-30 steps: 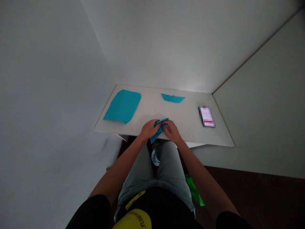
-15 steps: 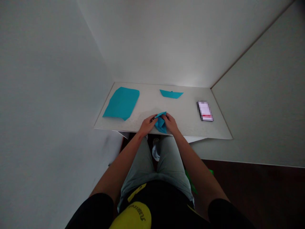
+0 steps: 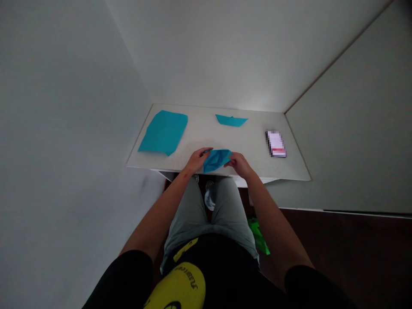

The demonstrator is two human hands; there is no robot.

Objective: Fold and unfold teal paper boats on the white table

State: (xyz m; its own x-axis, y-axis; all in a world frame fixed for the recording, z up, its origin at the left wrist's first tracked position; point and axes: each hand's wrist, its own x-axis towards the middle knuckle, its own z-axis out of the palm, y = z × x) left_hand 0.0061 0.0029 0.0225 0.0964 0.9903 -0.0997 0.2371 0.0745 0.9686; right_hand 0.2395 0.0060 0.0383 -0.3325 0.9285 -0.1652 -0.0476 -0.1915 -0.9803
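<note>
My left hand (image 3: pixel 195 160) and my right hand (image 3: pixel 240 163) both grip a partly folded piece of blue paper (image 3: pixel 216 159) between them, just above the near edge of the white table (image 3: pixel 254 146). The paper is spread into a wider, rounded shape between my fingers. A stack of flat blue sheets (image 3: pixel 164 132) lies at the table's left. A finished blue paper boat (image 3: pixel 231 120) rests at the back of the table, in the middle.
A phone (image 3: pixel 276 143) with a lit screen lies at the table's right. White walls close in on the left, back and right. My knees sit under the table edge, and a green object (image 3: pixel 258 235) lies on the dark floor.
My hands have pulled apart a little and the blue paper between them has opened from a narrow folded shape into a wider one.
</note>
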